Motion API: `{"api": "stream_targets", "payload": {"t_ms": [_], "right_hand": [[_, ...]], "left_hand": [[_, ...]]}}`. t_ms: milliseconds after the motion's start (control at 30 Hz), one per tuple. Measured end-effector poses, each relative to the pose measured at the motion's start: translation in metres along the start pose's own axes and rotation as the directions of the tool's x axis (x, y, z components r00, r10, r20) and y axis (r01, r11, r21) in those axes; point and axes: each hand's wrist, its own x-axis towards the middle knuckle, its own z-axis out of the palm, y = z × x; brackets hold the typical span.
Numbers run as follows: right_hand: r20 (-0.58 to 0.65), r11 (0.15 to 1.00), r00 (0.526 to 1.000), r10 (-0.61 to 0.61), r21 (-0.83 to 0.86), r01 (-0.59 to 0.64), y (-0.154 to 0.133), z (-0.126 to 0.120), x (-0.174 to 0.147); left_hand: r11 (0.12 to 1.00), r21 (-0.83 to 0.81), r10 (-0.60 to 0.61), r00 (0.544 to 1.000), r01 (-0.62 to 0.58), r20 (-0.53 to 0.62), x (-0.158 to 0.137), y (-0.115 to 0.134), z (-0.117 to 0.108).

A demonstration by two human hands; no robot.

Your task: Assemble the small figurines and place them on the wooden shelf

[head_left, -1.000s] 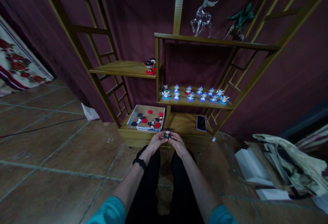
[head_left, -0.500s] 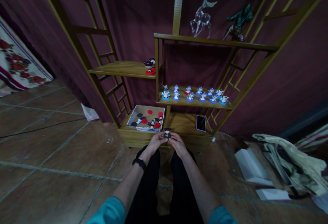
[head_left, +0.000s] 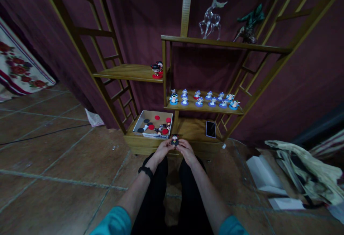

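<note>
Between my hands, in front of the low shelf, is a small black-haired figurine (head_left: 175,138) on a dark round base. My left hand (head_left: 163,148) grips its base from the left, fingers closed. From the right, the fingers of my right hand (head_left: 186,149) pinch the same base. Just beyond my left hand stands an open cardboard box (head_left: 136,123) holding loose figurines and several red discs (head_left: 151,126) and dark discs (head_left: 146,120). Two similar black-haired figurines on red bases (head_left: 156,71) stand at the right end of the left shelf.
Several blue and purple figurines (head_left: 199,101) line the middle shelf (head_left: 204,109). A phone (head_left: 211,129) lies on the lower board. Above stand a clear deer (head_left: 212,20) and a green-brown statue (head_left: 248,27). White boxes (head_left: 264,176) and a cloth bag (head_left: 303,167) lie on the floor at right.
The figurine appears very slightly higher and tipped a little between my fingers. Both hands keep nearly the same place, and everything on the shelves is unchanged.
</note>
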Motion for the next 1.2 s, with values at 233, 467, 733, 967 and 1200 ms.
{"api": "stream_targets", "payload": {"t_ms": [233,467,733,967,1200], "right_hand": [[-0.007,1.0,1.0,-0.013,0.0,0.013,0.002,-0.001,0.001],[-0.006,1.0,1.0,0.021,0.021,-0.021,0.002,-0.001,0.0],[0.017,1.0,1.0,0.02,0.006,-0.02,0.003,-0.002,0.0],[0.021,1.0,1.0,-0.017,-0.017,0.017,0.006,-0.003,0.003],[-0.04,0.997,0.998,-0.052,-0.065,0.049,0.013,-0.007,0.009]], "left_hand": [[0.999,-0.037,-0.005,1.0,0.005,0.006,0.001,-0.003,0.0],[1.0,-0.023,0.005,1.0,-0.005,-0.002,0.0,-0.001,0.001],[1.0,-0.007,0.007,0.999,-0.007,-0.039,0.0,0.0,0.001],[0.991,-0.13,-0.036,0.999,0.038,0.019,-0.001,0.002,0.003],[0.971,-0.227,-0.078,0.997,0.07,-0.027,0.0,-0.002,0.002]]}}
